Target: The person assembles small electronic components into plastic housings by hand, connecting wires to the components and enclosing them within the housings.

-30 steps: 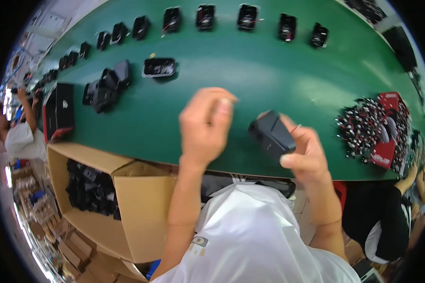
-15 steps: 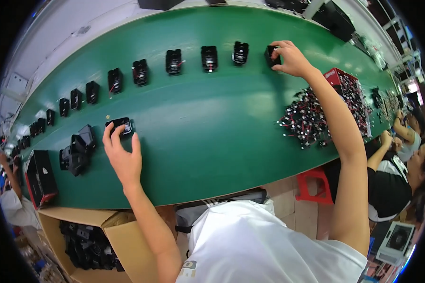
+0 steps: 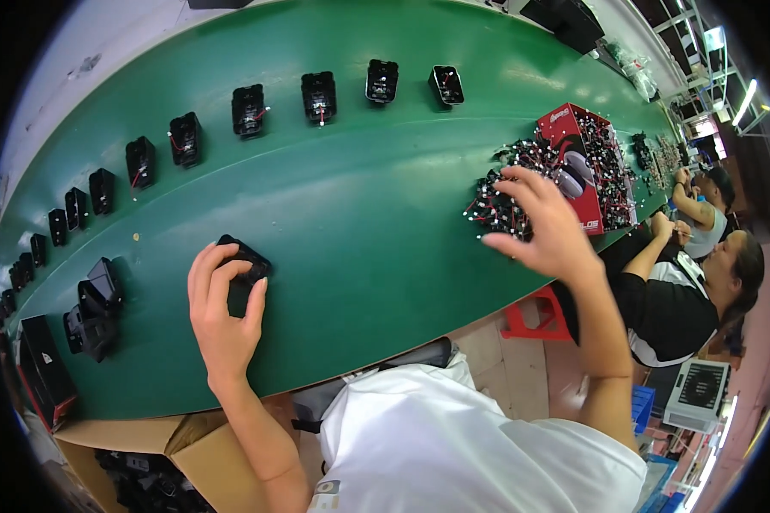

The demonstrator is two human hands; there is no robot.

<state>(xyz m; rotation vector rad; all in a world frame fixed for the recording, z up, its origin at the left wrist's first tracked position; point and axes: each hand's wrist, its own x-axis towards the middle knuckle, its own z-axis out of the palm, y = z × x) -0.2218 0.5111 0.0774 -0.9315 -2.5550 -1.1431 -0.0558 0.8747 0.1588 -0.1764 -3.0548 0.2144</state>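
Note:
My left hand [image 3: 221,321] has its fingers and thumb curled about a small black plastic housing [image 3: 252,259] on the green table. Part of that housing is hidden behind the fingers. My right hand [image 3: 554,232] hovers with fingers spread at the edge of a heap of small black parts with red and black wires and white connectors [image 3: 493,205]; it holds nothing that I can see. Along the far side, a row of black housings curves away to the left, some with red wires showing. The rightmost housing [image 3: 447,85] stands apart from both hands.
A red box [image 3: 566,128] full of wired parts stands behind the heap. Stacked black shells [image 3: 94,308] and a dark box [image 3: 43,363] lie at left. Below the table edge is a cardboard carton [image 3: 128,433]. Co-workers sit at right near a red stool [image 3: 535,315].
My right hand has let go of the rightmost housing and come nearer, to the heap of wired parts. My left hand stays at its housing, which now lies turned. The view has shifted.

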